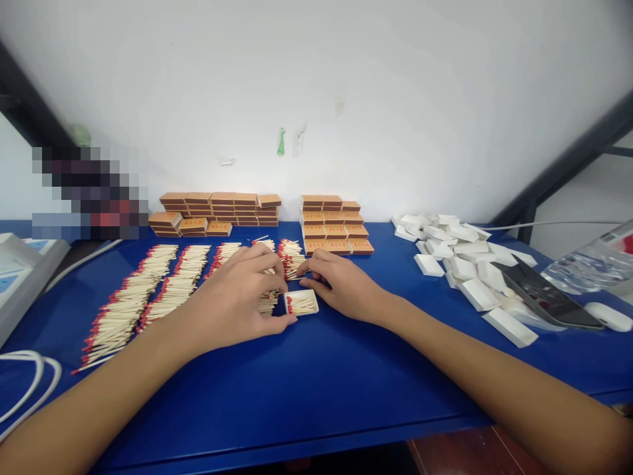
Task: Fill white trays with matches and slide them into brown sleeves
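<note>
A small white matchbox tray with several red-tipped matches in it lies on the blue table. My left hand grips its left end, thumb at the near corner and a finger at the far corner. Just beyond the tray, my right hand has its fingers curled at the right edge of a row of loose matches. What its fingertips hold, if anything, is too small to make out. More rows of matches lie to the left, partly hidden behind my left hand and forearm.
Orange-and-brown matchboxes stand along the wall in a left stack and a right stack. White matchbox trays are heaped at right, near a phone, a plastic bottle and a white case. A white cable lies at left.
</note>
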`<move>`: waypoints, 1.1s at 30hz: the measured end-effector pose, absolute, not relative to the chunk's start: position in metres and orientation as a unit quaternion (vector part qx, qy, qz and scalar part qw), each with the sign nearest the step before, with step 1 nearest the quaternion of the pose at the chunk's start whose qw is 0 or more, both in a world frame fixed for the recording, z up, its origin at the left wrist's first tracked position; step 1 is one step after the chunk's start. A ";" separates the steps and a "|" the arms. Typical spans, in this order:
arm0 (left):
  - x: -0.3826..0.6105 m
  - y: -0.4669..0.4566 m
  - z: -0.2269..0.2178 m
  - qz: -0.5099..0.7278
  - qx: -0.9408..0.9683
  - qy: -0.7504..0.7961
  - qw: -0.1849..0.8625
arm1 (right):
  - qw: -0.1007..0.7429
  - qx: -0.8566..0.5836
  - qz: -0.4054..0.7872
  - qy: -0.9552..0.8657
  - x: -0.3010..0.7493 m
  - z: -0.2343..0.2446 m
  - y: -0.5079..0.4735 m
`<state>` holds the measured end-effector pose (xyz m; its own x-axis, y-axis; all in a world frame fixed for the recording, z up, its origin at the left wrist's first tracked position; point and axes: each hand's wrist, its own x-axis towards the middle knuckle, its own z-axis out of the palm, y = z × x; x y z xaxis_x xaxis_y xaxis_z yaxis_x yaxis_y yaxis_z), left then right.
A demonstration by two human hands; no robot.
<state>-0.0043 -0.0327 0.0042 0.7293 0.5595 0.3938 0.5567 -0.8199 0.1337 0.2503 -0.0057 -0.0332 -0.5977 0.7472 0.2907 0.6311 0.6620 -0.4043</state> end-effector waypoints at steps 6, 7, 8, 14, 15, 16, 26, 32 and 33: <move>-0.004 -0.033 0.005 0.207 0.928 0.309 0.007 | 0.225 -0.394 0.136 -0.881 0.250 -0.032 -0.007; -0.004 -0.034 0.005 0.205 0.928 0.310 0.008 | 0.226 -0.393 0.138 -0.881 0.251 -0.032 -0.007; -0.004 -0.034 0.005 0.204 0.929 0.310 0.009 | 0.227 -0.393 0.140 -0.880 0.251 -0.032 -0.007; -0.004 -0.032 0.005 0.213 0.929 0.301 0.008 | 0.216 -0.406 0.139 -0.877 0.251 -0.030 -0.006; -0.004 -0.032 0.004 0.213 0.930 0.300 0.008 | 0.212 -0.411 0.140 -0.875 0.250 -0.030 -0.006; -0.004 -0.032 0.004 0.214 0.930 0.299 0.007 | 0.206 -0.417 0.141 -0.874 0.250 -0.029 -0.007; -0.004 -0.033 0.005 0.210 0.929 0.304 0.009 | 0.231 -0.426 0.194 -0.853 0.256 -0.015 -0.014; -0.004 -0.033 0.005 0.211 0.928 0.307 0.014 | 0.213 -0.398 0.221 -0.864 0.254 -0.004 -0.031; -0.004 -0.033 0.005 0.212 0.928 0.307 0.014 | 0.205 -0.393 0.225 -0.868 0.253 -0.003 -0.033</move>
